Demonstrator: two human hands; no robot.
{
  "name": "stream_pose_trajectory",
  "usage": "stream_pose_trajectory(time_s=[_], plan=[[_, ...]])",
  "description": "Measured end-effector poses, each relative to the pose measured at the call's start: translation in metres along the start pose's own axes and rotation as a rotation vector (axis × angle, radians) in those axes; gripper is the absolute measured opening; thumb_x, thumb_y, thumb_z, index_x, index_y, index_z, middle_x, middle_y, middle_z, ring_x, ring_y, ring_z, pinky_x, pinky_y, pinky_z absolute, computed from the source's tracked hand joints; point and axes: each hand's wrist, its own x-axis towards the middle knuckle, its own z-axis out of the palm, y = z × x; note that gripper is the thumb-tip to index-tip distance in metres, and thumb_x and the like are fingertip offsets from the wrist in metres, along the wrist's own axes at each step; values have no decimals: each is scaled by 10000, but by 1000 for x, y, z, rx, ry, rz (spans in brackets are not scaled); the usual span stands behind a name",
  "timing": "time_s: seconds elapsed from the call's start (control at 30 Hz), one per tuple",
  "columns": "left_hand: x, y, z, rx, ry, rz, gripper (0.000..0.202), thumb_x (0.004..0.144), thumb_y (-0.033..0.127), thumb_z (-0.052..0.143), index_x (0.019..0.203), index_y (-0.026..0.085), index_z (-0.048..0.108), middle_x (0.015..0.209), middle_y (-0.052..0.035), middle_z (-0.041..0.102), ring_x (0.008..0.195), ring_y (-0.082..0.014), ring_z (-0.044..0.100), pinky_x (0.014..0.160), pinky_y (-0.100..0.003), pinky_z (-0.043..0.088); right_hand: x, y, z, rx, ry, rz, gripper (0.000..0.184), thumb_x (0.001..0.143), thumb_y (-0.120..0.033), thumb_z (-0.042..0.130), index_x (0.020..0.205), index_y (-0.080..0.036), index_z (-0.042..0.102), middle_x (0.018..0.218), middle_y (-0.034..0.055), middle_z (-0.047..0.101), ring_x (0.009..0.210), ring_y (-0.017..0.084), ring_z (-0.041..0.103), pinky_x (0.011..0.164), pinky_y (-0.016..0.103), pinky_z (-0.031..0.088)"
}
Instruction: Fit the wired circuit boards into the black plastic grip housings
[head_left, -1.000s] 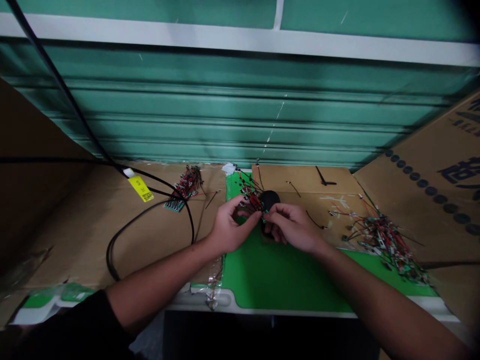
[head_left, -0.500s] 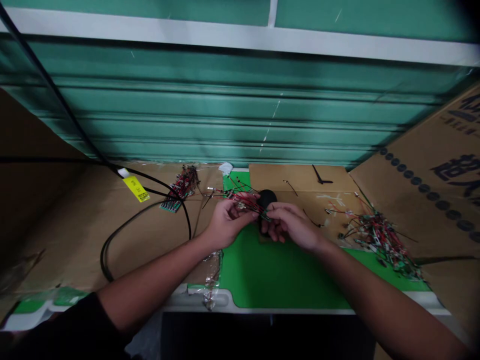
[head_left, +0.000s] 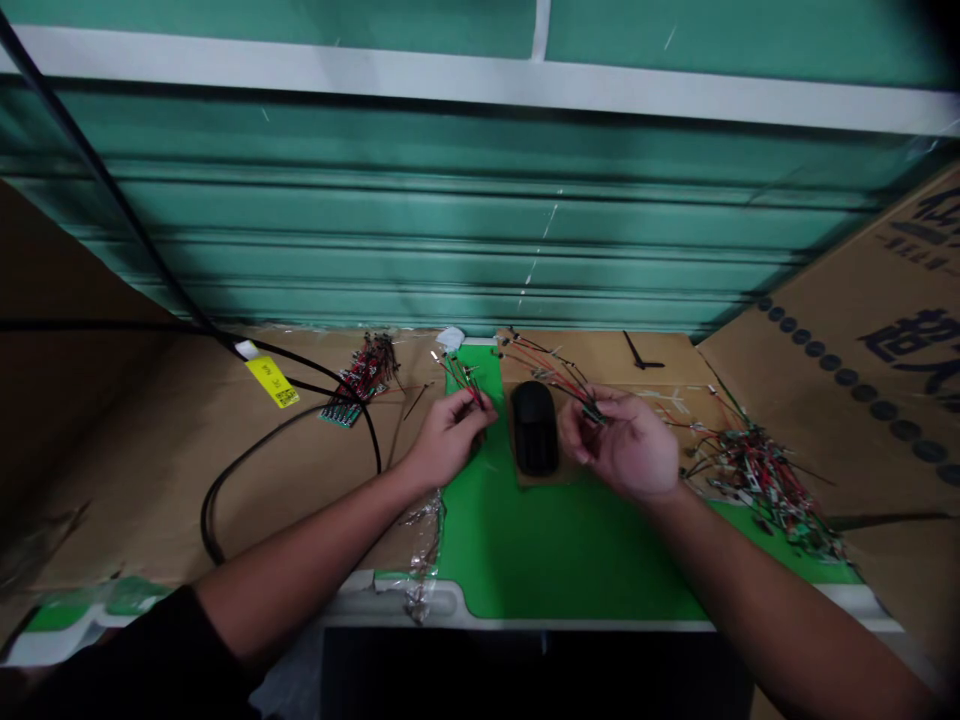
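Observation:
My left hand (head_left: 451,437) is closed on a small bunch of wired circuit boards (head_left: 468,378), whose red and black leads stick up past the fingertips. In my right hand (head_left: 626,440) is another bunch of wired boards (head_left: 551,365), pinched at the lower end, with its red and black wires fanning up and to the left. Between the hands lies a black device shaped like a computer mouse (head_left: 535,430), on a piece of cardboard. How many boards each hand holds is hidden by the fingers.
A neat stack of wired boards (head_left: 360,385) lies on cardboard at the left. To the right sits a tangled pile of wired boards (head_left: 776,480). Black cables (head_left: 206,490) with a yellow tag (head_left: 271,380) loop across the left. Cardboard walls (head_left: 862,340) flank the green mat (head_left: 570,560).
My hands have drawn apart, each with part of the bunch they held together. The right moved right and up, the left slightly. The black mouse-shaped device is now uncovered.

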Motion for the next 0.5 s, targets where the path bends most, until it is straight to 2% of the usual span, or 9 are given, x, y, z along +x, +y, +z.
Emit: stream_pose_trajectory(time_s=[0.13, 0.23, 0.3, 0.43, 0.5], plan=[[7, -7, -6, 51, 58, -56, 350, 839, 509, 715, 947, 177, 724, 674, 21, 591, 576, -148, 518, 536, -274, 360, 4, -9, -8, 44, 144, -157, 200, 754, -396, 675, 693, -234, 575, 559, 2, 581, 440, 139, 484, 400, 253, 303], [12, -17, -14, 200, 62, -16, 384, 798, 456, 785, 1044, 162, 755, 741, -2, 654, 627, -159, 564, 584, -284, 416, 11, -14, -19, -16, 318, -245, 193, 767, -360, 736, 745, -244, 583, 596, -15, 609, 442, 125, 493, 379, 231, 270], [14, -21, -20, 313, 60, 5, 385, 775, 423, 827, 1053, 167, 754, 769, -16, 691, 647, -173, 602, 599, -295, 442, 16, -15, -25, -68, 380, -242, 218, 778, -374, 777, 775, -246, 601, 625, -13, 642, 446, 123, 504, 370, 227, 253], [13, -16, -28, 556, -18, 100, 224, 873, 417, 774, 863, 199, 726, 708, -5, 675, 624, -170, 596, 589, -302, 415, 19, -10, -25, -127, 349, -150, 307, 769, -447, 852, 797, -239, 629, 683, 1, 708, 439, 114, 523, 372, 225, 269], [12, -10, -28, 659, -73, 194, 267, 949, 400, 694, 764, 208, 700, 722, -12, 682, 681, -177, 620, 646, -316, 431, 18, -5, -20, -150, 295, -94, 355, 750, -484, 887, 801, -232, 642, 693, 7, 729, 435, 110, 524, 379, 221, 288]])
